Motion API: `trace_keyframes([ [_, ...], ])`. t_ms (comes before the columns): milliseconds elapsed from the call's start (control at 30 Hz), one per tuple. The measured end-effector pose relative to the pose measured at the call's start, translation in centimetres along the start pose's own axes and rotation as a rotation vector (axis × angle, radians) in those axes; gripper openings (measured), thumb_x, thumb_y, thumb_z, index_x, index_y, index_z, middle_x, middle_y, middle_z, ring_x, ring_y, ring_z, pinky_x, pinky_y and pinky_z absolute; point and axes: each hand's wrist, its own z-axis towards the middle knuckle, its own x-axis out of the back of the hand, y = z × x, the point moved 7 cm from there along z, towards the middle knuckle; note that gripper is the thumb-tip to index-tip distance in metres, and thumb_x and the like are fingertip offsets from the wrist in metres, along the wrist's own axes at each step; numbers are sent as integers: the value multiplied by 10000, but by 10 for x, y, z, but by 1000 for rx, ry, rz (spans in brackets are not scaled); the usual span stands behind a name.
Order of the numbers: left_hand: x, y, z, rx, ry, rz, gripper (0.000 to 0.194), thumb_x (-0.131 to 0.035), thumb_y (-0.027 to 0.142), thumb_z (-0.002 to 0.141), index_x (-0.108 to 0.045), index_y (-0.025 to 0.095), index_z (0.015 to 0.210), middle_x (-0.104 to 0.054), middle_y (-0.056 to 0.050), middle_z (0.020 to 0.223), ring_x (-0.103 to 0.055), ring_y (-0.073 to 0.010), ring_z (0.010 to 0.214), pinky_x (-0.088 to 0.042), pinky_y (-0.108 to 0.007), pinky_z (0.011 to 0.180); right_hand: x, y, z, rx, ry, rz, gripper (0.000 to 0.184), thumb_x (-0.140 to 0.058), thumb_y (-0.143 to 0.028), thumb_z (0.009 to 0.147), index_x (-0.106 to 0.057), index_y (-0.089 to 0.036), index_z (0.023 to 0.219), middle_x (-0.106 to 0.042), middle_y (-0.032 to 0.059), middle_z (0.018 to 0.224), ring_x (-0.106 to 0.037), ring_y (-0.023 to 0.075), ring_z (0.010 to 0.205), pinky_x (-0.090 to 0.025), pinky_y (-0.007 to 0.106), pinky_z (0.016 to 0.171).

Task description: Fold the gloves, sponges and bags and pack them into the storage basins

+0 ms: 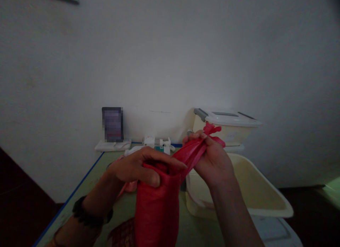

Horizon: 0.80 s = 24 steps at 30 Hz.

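A red plastic bag (157, 208), wrapped around something tall and bulky, stands upright in front of me. What it contains is hidden. My left hand (140, 165), a dark beaded bracelet (89, 211) on its wrist, grips the bag's upper rim, thumb on the near side and fingers across the top. Up and to the right, my right hand (209, 155) is closed around the bag's gathered, stretched end (195, 151). Crumpled red tips stick out above its fingers.
An open cream bin (261, 183) sits at right on the green table (103, 176), with a lidded storage box (228, 128) behind it. A blurred-out dark tablet (113, 123) stands at the back left. White bottles (164, 144) are near the wall.
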Motion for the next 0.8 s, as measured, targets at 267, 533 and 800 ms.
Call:
trace_keyframes([
  [267,17,16,13,-74,330,448,395,-684,309,752,-632,196,1127,-659,-36,940,-592,-175,814,-473,-253,722,-16,-35,-20,281,52,-46,236,-472,-237,899,-551,-235,676,-573,-66,669,-618,86,686,-480,300,934],
  [533,24,28,10,-195,551,671,269,-682,345,750,-585,170,930,-593,-39,869,-523,-169,735,-418,-273,674,-52,-40,-54,567,-197,-474,313,-403,-304,946,-642,-268,745,-685,-18,782,-656,156,884,-496,359,901],
  [800,55,29,-11,-387,1017,365,167,-630,282,776,-513,201,866,-548,2,800,-515,-171,746,-410,-264,705,-72,-3,-69,591,-472,-895,244,-420,-193,932,-642,-242,1021,-685,44,1047,-622,182,1005,-471,374,909],
])
